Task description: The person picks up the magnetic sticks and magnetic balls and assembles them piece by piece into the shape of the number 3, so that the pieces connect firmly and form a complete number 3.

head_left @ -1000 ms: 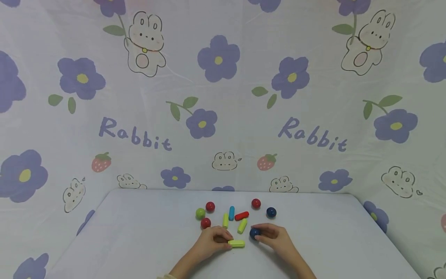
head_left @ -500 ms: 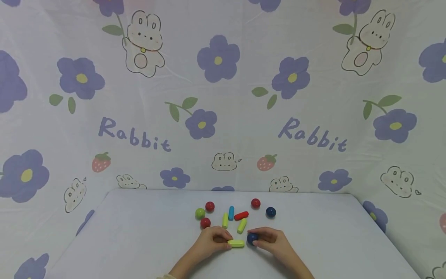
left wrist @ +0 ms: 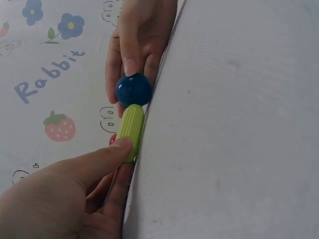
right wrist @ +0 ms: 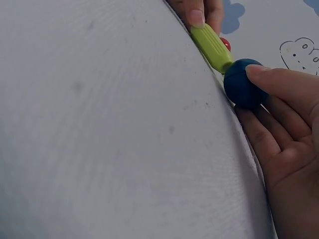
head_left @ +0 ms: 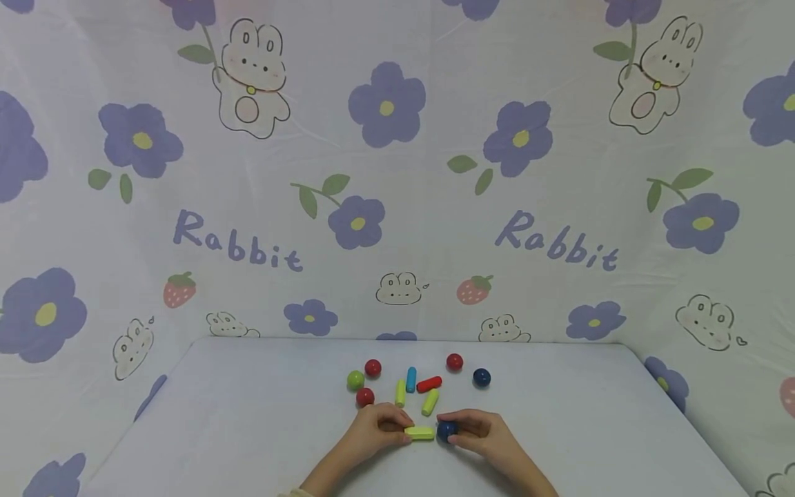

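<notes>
Between thumb and fingers, my left hand [head_left: 375, 431] pinches one end of a yellow-green ribbed rod [head_left: 419, 433], which lies sideways low over the table. My right hand [head_left: 487, 438] holds a dark blue ball [head_left: 446, 432] between thumb and fingertips, just right of the rod's free end. In the left wrist view the blue ball [left wrist: 133, 90] meets the tip of the rod [left wrist: 131, 130]. From the right wrist view, the ball [right wrist: 244, 83] and rod [right wrist: 212, 48] also appear end to end; whether they are joined I cannot tell.
Behind the hands lie two more yellow-green rods [head_left: 430, 402], a blue rod [head_left: 411, 379] and a red rod [head_left: 429, 384]. Red balls [head_left: 373, 368], a green ball [head_left: 355, 380] and another dark blue ball [head_left: 481, 377] stand around them on the white table [head_left: 261, 414].
My right hand has brought the dark blue ball left and slightly nearer, up to the free end of the yellow-green rod. The left hand has stayed nearly still with the rod.
</notes>
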Available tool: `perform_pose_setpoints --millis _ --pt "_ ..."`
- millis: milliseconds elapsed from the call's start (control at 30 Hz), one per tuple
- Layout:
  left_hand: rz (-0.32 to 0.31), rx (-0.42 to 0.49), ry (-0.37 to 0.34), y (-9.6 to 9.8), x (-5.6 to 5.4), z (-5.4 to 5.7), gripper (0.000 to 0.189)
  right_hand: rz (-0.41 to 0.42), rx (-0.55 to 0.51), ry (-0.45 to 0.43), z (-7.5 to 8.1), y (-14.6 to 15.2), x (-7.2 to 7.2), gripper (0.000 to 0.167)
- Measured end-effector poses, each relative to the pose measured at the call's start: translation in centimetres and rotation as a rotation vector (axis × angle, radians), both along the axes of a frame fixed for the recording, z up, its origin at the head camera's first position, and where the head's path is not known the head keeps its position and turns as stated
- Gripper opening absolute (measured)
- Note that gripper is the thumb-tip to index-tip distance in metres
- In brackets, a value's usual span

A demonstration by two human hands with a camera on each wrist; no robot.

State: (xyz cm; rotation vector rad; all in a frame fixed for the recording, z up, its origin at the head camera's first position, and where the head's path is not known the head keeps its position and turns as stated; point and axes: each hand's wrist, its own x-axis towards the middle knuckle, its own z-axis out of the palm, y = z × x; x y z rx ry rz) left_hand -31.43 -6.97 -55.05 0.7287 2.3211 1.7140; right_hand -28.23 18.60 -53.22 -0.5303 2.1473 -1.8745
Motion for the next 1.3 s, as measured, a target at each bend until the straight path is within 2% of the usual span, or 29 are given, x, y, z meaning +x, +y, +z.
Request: perform_pose_setpoints --millis 167,667,800,1067,1300 --pt "0.001 0.000 0.001 0.1 0.3 0.1 0.017 0.009 0.007 0.008 -0.9 0.1 -0.2 0.038" --pt "0.004 0.009 0.006 0.2 0.8 0.0 0.018 0.029 -0.004 0.051 -0.8 -0.1 0.1 0.037" --pt "0.004 0.010 0.014 0.3 1.2 0.5 0.018 0.026 0.009 0.057 -1.0 -0.1 0.1 0.036" --pt "0.000 0.034 0.000 0.4 2.7 2.5 0.018 0.005 0.030 0.058 -1.2 0.1 0.2 0.033" --pt "0.017 0.056 -0.017 0.5 2.8 2.1 0.018 -0.020 0.035 0.052 -1.4 0.0 0.4 0.034"
